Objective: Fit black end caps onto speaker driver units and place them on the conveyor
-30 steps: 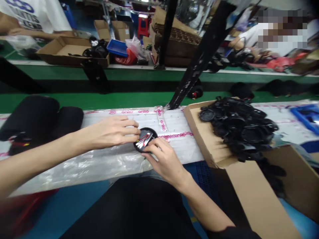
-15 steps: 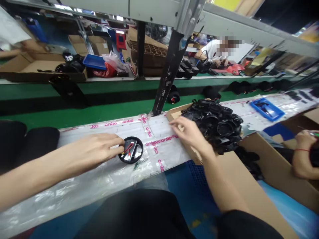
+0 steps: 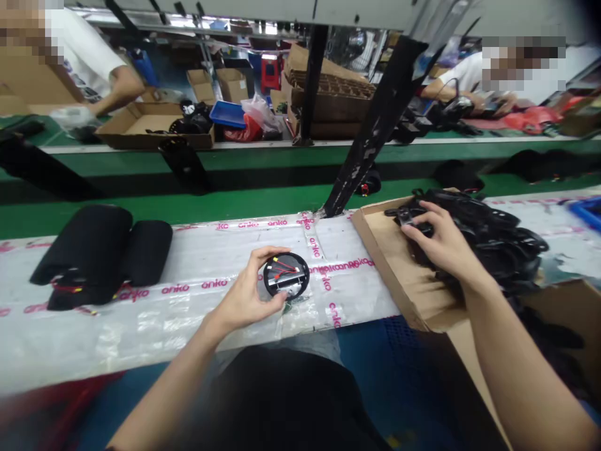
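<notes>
My left hand grips a round black housing from its left side, thumb at its lower edge. Red wires and a silvery strip show inside the housing, which is over the plastic-covered table. At the right, my right hand has its fingers closed round a small black part at the near-left edge of a heap of black parts. That heap fills much of a shallow cardboard box.
Black fabric-covered pieces with wires lie on the table's left. A dark slanted post stands behind the table. Across the green surface, one person is at left and another at right. A blue tray is far right.
The view has swung left. My left hand has taken hold of the round housing. My right hand has moved from the box's left edge to the heap and closed on a black part.
</notes>
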### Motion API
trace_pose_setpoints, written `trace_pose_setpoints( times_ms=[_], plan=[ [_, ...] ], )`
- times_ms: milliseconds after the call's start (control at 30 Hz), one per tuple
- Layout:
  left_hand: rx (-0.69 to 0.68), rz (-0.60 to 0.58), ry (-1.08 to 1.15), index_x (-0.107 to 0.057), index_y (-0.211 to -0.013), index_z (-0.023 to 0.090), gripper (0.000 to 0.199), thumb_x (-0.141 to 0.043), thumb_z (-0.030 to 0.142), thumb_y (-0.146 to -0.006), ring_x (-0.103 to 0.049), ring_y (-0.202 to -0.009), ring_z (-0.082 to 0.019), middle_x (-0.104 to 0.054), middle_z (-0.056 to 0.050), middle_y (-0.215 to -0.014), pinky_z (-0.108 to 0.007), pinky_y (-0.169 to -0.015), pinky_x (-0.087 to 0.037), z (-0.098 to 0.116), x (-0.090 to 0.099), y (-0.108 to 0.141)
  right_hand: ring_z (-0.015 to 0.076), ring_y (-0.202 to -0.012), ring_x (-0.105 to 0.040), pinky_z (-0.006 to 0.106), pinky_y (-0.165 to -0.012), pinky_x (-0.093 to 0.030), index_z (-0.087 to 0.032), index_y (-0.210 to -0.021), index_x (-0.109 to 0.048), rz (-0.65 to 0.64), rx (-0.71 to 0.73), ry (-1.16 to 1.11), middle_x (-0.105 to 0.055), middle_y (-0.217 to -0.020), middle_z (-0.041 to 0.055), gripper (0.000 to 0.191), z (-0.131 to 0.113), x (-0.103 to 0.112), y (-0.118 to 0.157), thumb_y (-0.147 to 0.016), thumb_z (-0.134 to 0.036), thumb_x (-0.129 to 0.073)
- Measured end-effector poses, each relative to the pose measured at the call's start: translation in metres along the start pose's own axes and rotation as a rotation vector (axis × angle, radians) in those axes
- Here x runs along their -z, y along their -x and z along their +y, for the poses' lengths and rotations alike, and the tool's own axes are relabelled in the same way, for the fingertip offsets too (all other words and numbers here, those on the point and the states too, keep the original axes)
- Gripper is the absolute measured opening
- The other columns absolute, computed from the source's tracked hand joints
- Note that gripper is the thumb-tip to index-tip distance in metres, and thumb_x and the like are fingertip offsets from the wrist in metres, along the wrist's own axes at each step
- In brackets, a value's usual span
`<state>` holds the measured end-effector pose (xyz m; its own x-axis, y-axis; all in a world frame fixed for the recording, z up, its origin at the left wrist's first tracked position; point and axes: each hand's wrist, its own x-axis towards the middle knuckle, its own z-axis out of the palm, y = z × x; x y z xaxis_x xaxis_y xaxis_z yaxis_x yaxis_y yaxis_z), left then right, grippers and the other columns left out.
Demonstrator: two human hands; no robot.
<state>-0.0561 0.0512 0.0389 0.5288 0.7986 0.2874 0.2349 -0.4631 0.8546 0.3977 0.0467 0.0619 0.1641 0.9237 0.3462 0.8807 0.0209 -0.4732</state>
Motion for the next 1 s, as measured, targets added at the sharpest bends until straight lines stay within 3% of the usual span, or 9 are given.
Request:
trace_pose_setpoints(
  times_ms=[100,167,300,400,533,600,733,867,1000],
  plan=[
    [-0.055,-0.191,0.159,-0.037,-0.142,0.029,0.064,-0.071,0.018,-0.089,-0.064,-0.141,-0.03,-0.058,-0.019,-0.156,-0.047,-0.114,-0.058,-0.005,0.017,-0.011,0.0342,-0.146,-0.061,0.052,-0.113,-0.052,-0.028,-0.092,-0.055,-0.101,-0.089,-0.435,-0.06,-0.158,0.0202,0.027,-0.047,0.005,0.03,-0.101,-0.049,-0.068],
    [-0.077,-0.208,0.089,-0.038,-0.136,0.028,0.062,-0.076,0.023,-0.087,-0.064,-0.14,-0.031,-0.059,-0.019,-0.154,-0.048,-0.114,-0.057,-0.003,0.021,-0.016,0.0366,-0.141,-0.064,0.058,-0.11,-0.054,-0.027,-0.098,-0.057,-0.263,-0.07,-0.531,-0.062,-0.156,0.0182,0.028,-0.08,-0.006,0.055,-0.099,-0.052,-0.071],
    [-0.097,0.217,-0.279,-0.049,-0.109,0.025,0.053,-0.092,0.036,-0.081,-0.069,-0.116,-0.028,-0.067,-0.01,-0.12,-0.043,-0.096,-0.058,0.017,0.018,-0.01,0.0391,-0.132,-0.067,0.063,-0.11,-0.055,-0.026,-0.121,-0.057,-0.394,0.051,-0.317,-0.067,-0.141,0.0172,0.041,-0.121,-0.058,0.096,-0.094,-0.05,-0.077],
    [-0.211,0.452,-0.495,-0.046,-0.081,0.024,0.044,-0.089,0.031,-0.089,-0.063,-0.087,-0.021,-0.062,0.0,-0.084,-0.037,-0.078,-0.048,0.036,0.012,0.005,0.0433,-0.131,-0.065,0.065,-0.108,-0.056,-0.023,-0.137,-0.055,-0.337,0.108,-0.079,-0.063,-0.139,0.0197,0.057,-0.124,-0.094,0.11,-0.091,-0.046,-0.08],
    [-0.284,0.358,-0.66,-0.064,-0.086,0.024,0.024,-0.084,0.034,-0.095,-0.065,-0.09,-0.024,-0.075,-0.002,-0.085,-0.043,-0.083,-0.04,0.044,0.002,0.013,0.0507,-0.146,-0.051,0.071,-0.114,-0.051,-0.024,-0.162,-0.04,-0.381,0.153,0.082,-0.047,-0.16,0.0246,0.092,-0.115,-0.102,0.112,-0.085,-0.046,-0.085],
    [-0.259,0.341,-0.703,-0.072,-0.097,0.025,0.011,-0.08,0.032,-0.098,-0.068,-0.099,-0.027,-0.081,-0.004,-0.097,-0.046,-0.088,-0.04,0.041,-0.004,0.01,0.0497,-0.15,-0.047,0.072,-0.115,-0.049,-0.027,-0.165,-0.038,-0.453,0.196,0.064,-0.043,-0.165,0.0229,0.092,-0.11,-0.097,0.11,-0.085,-0.036,-0.082],
    [-0.176,0.352,-0.693,-0.075,-0.1,0.026,0.006,-0.072,0.022,-0.103,-0.072,-0.107,-0.028,-0.085,-0.002,-0.102,-0.051,-0.098,-0.035,0.039,-0.016,0.002,0.0382,-0.146,-0.055,0.063,-0.121,-0.048,-0.027,-0.156,-0.052,-0.586,0.205,-0.207,-0.055,-0.156,0.0168,0.072,-0.103,-0.094,0.104,-0.088,-0.027,-0.076],
    [-0.122,0.395,-0.6,-0.075,-0.109,0.024,0.011,-0.065,0.019,-0.108,-0.076,-0.111,-0.027,-0.087,-0.001,-0.104,-0.051,-0.101,-0.032,0.047,-0.032,-0.001,0.0307,-0.117,-0.073,0.052,-0.103,-0.062,-0.024,-0.143,-0.057,-0.527,-0.104,-0.691,-0.07,-0.138,0.0143,0.066,-0.109,-0.106,0.103,-0.089,-0.059,-0.076],
    [-0.044,0.429,-0.434,-0.076,-0.108,0.024,0.016,-0.061,0.022,-0.11,-0.077,-0.11,-0.024,-0.087,-0.002,-0.103,-0.05,-0.101,-0.034,0.052,-0.047,-0.004,0.0339,-0.106,-0.077,0.05,-0.086,-0.066,-0.022,-0.131,-0.066,-0.366,-0.298,-1.124,-0.078,-0.117,0.0148,0.075,-0.135,-0.117,0.1,-0.093,-0.085,-0.047]
  ],
)
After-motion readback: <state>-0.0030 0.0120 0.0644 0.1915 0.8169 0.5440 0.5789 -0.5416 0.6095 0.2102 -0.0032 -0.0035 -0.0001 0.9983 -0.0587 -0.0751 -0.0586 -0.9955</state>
